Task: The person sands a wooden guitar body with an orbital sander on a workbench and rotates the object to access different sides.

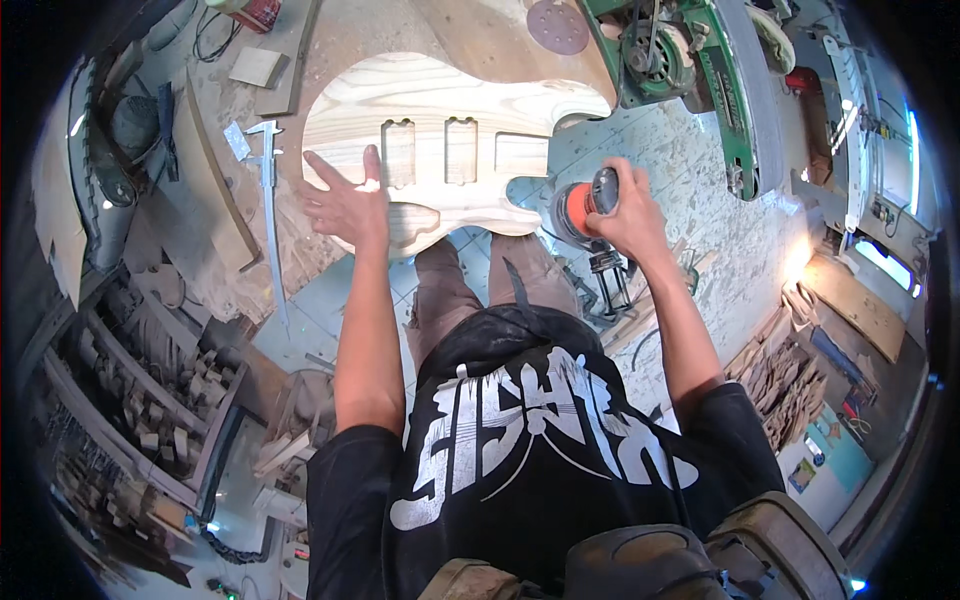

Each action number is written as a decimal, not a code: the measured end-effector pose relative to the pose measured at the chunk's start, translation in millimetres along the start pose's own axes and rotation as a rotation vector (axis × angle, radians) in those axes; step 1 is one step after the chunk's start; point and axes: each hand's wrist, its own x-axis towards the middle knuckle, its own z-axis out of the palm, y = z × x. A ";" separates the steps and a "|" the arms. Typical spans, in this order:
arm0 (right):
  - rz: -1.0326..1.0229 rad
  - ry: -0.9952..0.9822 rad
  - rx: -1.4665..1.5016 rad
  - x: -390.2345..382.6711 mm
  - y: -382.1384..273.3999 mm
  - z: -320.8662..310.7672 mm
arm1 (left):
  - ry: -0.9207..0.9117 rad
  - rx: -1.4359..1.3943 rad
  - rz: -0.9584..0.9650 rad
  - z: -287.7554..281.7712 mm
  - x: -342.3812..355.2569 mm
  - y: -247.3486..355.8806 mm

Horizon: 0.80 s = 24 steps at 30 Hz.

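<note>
Fingers [320,165] of the left hand [347,205] are spreading wide, the palm resting on the near left part of a pale guitar body [430,95]. Its thumb is standing apart from the other fingers and pointing to the far side, just left of the leftmost rectangular pocket. The right hand [637,215] is gripping a sander [574,208], its fingers curling around the black top above the orange housing. That tool is sitting just beside the near right horn of the body; whether the two are touching, one cannot tell.

The body is lying flat on a bench [375,30], its near and right edges reaching out over the tiled floor [640,145]. Two rectangular pockets are showing in its middle, a third recess is opening toward the right, and a rounded hollow is showing at the near side, just right of the left wrist.

Left of the body, a caliper [267,180] is lying lengthwise on the bench, with a plank [210,165] lying farther left. A small block [256,67] is lying at the far left, near a red can [255,12]. On the far side, a round sanding disc [557,27] is lying flat, and a green machine [725,95] is standing to its right. Wood strips [785,385] are lying piled at the near right.
</note>
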 end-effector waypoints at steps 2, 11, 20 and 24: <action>0.035 0.013 0.046 -2.0 2.3 -2.7 | -0.009 0.004 -0.001 0.6 -0.6 -1.1; -0.052 -0.050 0.055 -8.7 -22.1 3.6 | 0.012 0.006 0.016 -0.1 -0.7 -0.5; -0.121 -0.042 0.037 -2.5 -10.4 6.2 | 0.018 -0.016 0.019 1.6 -0.1 -2.8; -0.047 -0.101 0.050 -1.8 -25.8 7.0 | -0.007 -0.008 -0.005 1.2 0.7 -4.5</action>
